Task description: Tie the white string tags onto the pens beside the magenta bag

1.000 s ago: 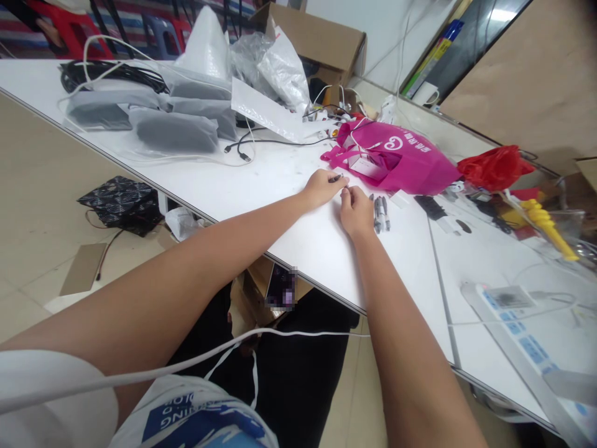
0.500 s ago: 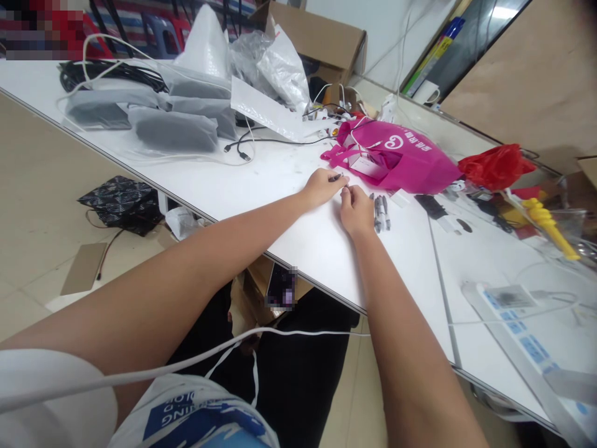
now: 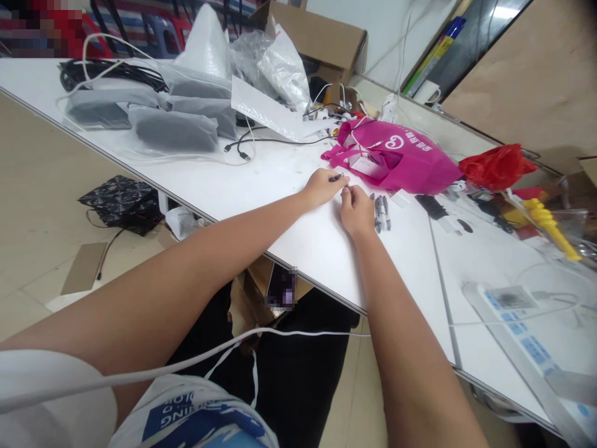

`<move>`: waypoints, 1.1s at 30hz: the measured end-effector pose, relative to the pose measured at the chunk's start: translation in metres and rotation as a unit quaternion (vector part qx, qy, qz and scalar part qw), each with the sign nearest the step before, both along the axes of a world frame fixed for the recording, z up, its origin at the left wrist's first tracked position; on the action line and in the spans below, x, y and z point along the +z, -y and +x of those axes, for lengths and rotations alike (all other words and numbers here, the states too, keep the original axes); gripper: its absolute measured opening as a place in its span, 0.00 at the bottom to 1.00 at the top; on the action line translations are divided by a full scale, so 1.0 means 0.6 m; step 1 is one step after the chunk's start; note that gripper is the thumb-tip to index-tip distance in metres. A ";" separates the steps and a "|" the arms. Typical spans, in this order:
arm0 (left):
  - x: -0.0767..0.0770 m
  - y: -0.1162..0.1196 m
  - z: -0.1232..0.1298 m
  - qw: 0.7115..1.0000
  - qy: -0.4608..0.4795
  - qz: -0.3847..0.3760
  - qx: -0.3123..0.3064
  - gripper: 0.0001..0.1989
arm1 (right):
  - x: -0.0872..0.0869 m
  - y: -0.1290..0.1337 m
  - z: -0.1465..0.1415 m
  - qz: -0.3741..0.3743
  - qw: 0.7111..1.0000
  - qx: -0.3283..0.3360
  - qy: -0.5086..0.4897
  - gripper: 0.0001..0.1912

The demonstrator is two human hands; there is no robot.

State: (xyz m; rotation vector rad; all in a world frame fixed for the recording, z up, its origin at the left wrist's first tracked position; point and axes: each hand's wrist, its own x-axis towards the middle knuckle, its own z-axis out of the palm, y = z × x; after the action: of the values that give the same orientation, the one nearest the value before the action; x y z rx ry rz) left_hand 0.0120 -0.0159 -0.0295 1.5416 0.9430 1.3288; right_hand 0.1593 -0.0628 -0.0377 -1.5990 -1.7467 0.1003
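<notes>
A dark pen-like piece point(image 3: 335, 178) is sitting pinched in the left hand point(image 3: 321, 188) above the white table point(image 3: 275, 180). The right hand point(image 3: 358, 210) is resting curled close by, its hold unclear, while grey pens point(image 3: 382, 213) are lying just beside it

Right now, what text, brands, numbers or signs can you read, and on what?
"NING": shirt, partial.
"OLO": same shirt, partial; rest lost in folds.
Pink bag: white characters and round logo, too blurred.
White strip: blue labels, too blurred.
Blue-and-yellow pack: marks too small.
Pens: any print too small.
</notes>
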 end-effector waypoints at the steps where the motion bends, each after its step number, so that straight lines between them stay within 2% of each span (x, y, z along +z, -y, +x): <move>1: 0.000 0.000 0.000 1.000 0.000 -0.001 -0.001 0.24 | 0.000 0.000 0.000 -0.001 1.000 0.000 0.001 0.14; 19: -0.007 -0.007 0.002 1.000 -0.012 0.015 0.007 0.24 | 0.004 0.002 -0.002 -0.008 1.000 0.000 -0.005 0.13; 33: 0.000 0.000 0.001 1.000 0.001 0.002 -0.001 0.26 | 0.004 0.002 -0.002 -0.011 1.000 0.000 -0.007 0.12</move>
State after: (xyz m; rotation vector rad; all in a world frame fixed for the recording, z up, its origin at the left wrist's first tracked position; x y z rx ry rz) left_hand 0.0125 -0.0161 -0.0292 1.5434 0.9376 1.3302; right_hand 0.1579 -0.0639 -0.0354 -1.6108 -1.7401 0.1299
